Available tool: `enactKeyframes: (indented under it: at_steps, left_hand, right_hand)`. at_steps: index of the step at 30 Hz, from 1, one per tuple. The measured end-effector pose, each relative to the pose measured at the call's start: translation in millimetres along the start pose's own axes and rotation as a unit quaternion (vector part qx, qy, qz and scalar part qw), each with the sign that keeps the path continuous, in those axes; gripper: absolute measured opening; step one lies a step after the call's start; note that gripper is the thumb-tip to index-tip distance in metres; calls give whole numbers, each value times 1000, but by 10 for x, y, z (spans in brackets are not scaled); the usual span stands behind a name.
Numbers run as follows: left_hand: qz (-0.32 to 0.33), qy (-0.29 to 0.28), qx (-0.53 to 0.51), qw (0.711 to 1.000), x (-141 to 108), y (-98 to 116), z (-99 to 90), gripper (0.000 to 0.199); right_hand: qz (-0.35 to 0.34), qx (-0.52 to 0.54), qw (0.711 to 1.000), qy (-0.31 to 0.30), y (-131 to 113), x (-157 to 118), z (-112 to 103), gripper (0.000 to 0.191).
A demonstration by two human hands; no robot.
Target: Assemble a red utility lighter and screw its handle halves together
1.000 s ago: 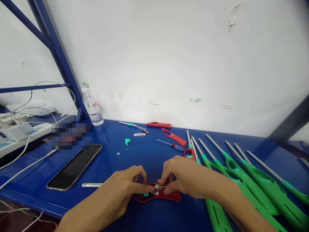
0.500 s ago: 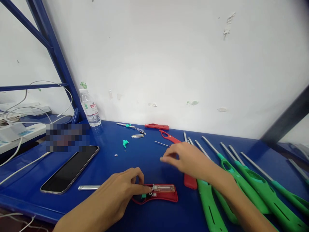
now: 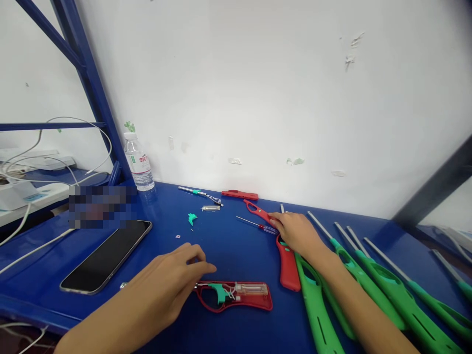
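An opened red gas lighter [image 3: 254,302] lies on the blue table, its clear fuel tank [image 3: 252,289], green trigger [image 3: 220,293] and thin wires showing. My left hand [image 3: 177,280] hovers over its nozzle end, fingers loosely bent and apart, holding nothing. Farther back, my right hand [image 3: 298,233] has its fingertips closed on the near end of a red lighter casing half [image 3: 256,209]. Beside those fingers lies a screwdriver [image 3: 267,228] with a clear-and-red handle. Another red lighter [image 3: 289,268] rests below the right hand, partly covered by it.
Several green lighters [image 3: 387,280] lie along the right. At the back are another red casing half [image 3: 239,194], a metal nozzle with wires [image 3: 199,192], a loose tank [image 3: 211,208] and a green trigger [image 3: 191,219]. A phone [image 3: 106,255] and water bottle [image 3: 139,162] stand left.
My left hand has lifted off the opened lighter's inside and moved left, uncovering the green trigger. My right hand has moved right and back to the red casing half, revealing the screwdriver handle.
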State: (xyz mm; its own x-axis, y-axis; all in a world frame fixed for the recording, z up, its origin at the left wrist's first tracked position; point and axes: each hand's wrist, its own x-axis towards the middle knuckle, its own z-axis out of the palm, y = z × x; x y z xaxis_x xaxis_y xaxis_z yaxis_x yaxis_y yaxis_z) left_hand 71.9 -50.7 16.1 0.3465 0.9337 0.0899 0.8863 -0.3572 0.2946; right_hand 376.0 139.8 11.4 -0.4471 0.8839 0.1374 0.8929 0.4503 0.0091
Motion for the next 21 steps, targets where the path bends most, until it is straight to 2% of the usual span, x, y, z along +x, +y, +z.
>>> enactKeyframes:
  at_steps: [7, 15, 19, 21]
  left_hand:
    - [-8, 6, -2, 1000, -68, -147, -48, 36]
    - [-27, 51, -8, 998, -38, -90, -84, 29]
    - [-51, 93, -27, 994, -58, 17, -192, 39]
    - [-76, 118, -54, 989, -77, 55, -249, 44]
  right_hand:
    - [27, 3, 999, 24, -80, 28, 19, 31]
    - [34, 99, 991, 78, 36, 61, 57, 31]
    - [41, 175, 978, 107, 21, 45, -39, 19]
    - [41, 229, 966, 116, -39, 20, -126, 19]
